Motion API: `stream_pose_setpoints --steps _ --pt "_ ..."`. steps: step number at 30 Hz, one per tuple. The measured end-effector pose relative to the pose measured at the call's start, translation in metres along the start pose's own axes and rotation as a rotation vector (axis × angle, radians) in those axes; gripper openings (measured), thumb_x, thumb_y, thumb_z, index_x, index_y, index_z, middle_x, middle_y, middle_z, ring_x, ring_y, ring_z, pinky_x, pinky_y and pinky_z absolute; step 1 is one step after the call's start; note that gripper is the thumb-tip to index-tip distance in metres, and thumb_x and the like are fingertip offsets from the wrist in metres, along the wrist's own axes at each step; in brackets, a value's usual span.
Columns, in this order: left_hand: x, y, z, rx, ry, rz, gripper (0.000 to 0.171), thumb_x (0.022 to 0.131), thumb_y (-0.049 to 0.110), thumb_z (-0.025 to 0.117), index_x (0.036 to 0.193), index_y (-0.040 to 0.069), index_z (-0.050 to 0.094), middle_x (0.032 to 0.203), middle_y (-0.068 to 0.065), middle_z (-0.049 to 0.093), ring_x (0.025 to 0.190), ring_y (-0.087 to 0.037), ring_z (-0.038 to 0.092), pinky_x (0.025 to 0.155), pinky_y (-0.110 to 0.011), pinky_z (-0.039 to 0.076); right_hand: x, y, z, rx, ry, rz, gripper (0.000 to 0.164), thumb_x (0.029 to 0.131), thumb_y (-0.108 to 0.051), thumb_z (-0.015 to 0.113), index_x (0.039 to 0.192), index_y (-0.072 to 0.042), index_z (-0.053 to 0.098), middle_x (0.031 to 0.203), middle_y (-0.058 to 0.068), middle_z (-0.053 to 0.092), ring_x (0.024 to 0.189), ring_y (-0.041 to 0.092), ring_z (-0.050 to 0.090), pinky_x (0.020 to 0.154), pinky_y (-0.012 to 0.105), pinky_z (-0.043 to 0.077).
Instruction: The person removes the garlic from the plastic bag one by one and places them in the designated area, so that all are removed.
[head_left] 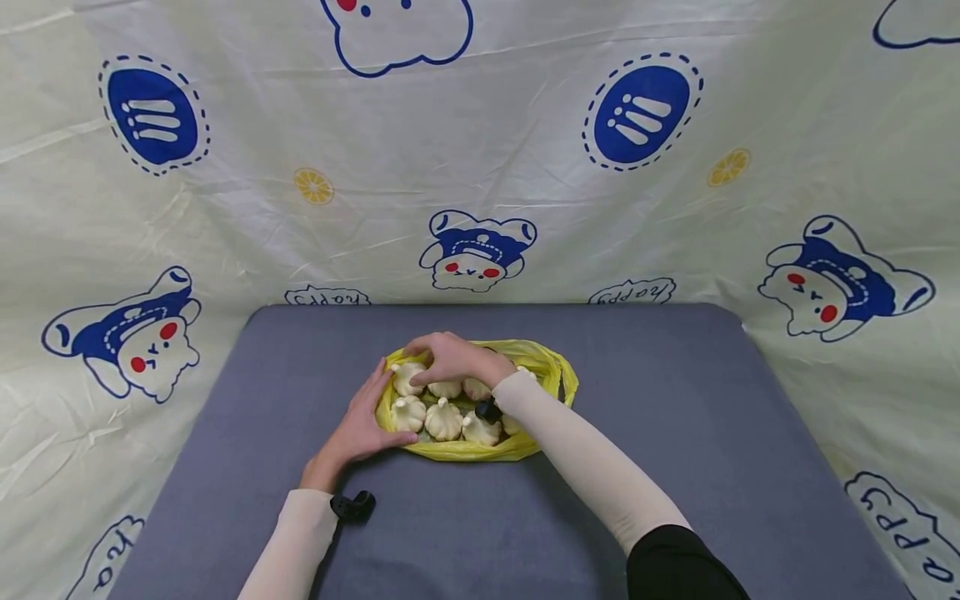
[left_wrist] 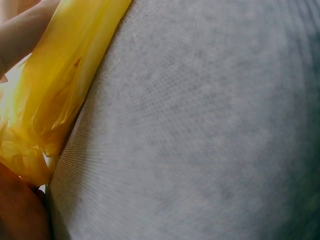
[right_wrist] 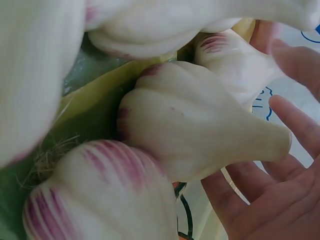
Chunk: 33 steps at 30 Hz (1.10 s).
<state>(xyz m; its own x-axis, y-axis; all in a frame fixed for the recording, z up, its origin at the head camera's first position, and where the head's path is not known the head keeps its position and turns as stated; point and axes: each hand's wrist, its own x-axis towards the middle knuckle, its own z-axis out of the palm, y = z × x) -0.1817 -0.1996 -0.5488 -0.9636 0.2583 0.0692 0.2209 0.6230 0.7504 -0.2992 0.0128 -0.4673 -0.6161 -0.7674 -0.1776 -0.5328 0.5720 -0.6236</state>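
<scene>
A yellow plastic bag (head_left: 558, 383) with its mouth spread wide holds several garlic bulbs (head_left: 444, 419). My left hand (head_left: 363, 421) holds the bag's left end, its fingers along the outside and its thumb over the near rim. Over the bag's far left, my right hand (head_left: 453, 358) has its thumb and fingers spread around a garlic bulb (head_left: 407, 377). In the right wrist view, that bulb's neck (right_wrist: 267, 67) points between thumb and index fingertips, with a gap beside the index finger. Another bulb (right_wrist: 185, 115) lies closer to that camera. My right forearm covers the bag's right part.
The bag stands on a grey cloth-covered table (head_left: 675, 433), near its far edge. A pale printed sheet (head_left: 525, 125) rises behind it and at both sides. Black wrist cameras (head_left: 354, 507) sit on both wrists, the right one low over the bulbs.
</scene>
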Motion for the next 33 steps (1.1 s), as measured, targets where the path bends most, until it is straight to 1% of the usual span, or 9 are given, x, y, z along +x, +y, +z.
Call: stream_pose_setpoints --steps 3,9,16,24,33 --pt "0.0006 0.0 0.0002 0.0 -0.002 -0.002 0.117 0.075 0.047 0.089 0.164 0.009 0.023 0.175 -0.011 0.005 0.158 -0.045 0.008 0.122 -0.072 0.01 0.0019 0.0003 0.0005 -0.012 -0.003 0.003 0.055 0.094 -0.031 0.076 0.144 -0.013 0.061 0.144 0.005 0.063 0.123 0.023 0.064 0.105 0.039 0.053" --pt "0.0004 -0.0005 0.0018 0.003 -0.01 -0.008 0.117 0.076 0.046 0.089 0.164 0.008 0.023 0.175 -0.011 0.004 0.158 -0.045 0.007 0.122 -0.072 0.01 0.0038 0.0029 0.003 -0.041 -0.002 -0.006 0.05 0.094 -0.026 0.077 0.14 -0.01 0.063 0.142 0.006 0.065 0.126 0.025 0.062 0.106 0.041 0.051" --pt "-0.0002 0.0001 0.002 -0.01 -0.006 -0.014 0.117 0.076 0.046 0.09 0.164 0.009 0.023 0.175 -0.011 0.003 0.158 -0.046 0.006 0.12 -0.074 0.011 0.0074 0.0044 0.0053 -0.069 -0.005 0.007 0.046 0.095 -0.025 0.077 0.137 -0.011 0.066 0.138 0.004 0.067 0.122 0.022 0.063 0.104 0.037 0.052" --pt "-0.0013 -0.0004 0.0039 -0.019 -0.002 -0.012 0.119 0.075 0.046 0.09 0.165 0.009 0.022 0.175 -0.011 0.003 0.158 -0.045 0.005 0.119 -0.075 0.011 0.0076 0.0007 0.0063 -0.063 -0.019 0.02 0.041 0.095 -0.019 0.076 0.134 -0.009 0.067 0.134 0.006 0.069 0.12 0.021 0.064 0.103 0.034 0.052" --pt "-0.0002 0.0006 0.003 -0.015 -0.001 -0.018 0.121 0.075 0.047 0.09 0.166 0.01 0.018 0.175 -0.011 0.003 0.159 -0.044 0.006 0.12 -0.074 0.013 0.0085 -0.0004 0.0039 -0.072 -0.02 0.008 0.04 0.094 -0.019 0.075 0.132 -0.009 0.067 0.132 0.006 0.069 0.116 0.019 0.063 0.101 0.034 0.052"
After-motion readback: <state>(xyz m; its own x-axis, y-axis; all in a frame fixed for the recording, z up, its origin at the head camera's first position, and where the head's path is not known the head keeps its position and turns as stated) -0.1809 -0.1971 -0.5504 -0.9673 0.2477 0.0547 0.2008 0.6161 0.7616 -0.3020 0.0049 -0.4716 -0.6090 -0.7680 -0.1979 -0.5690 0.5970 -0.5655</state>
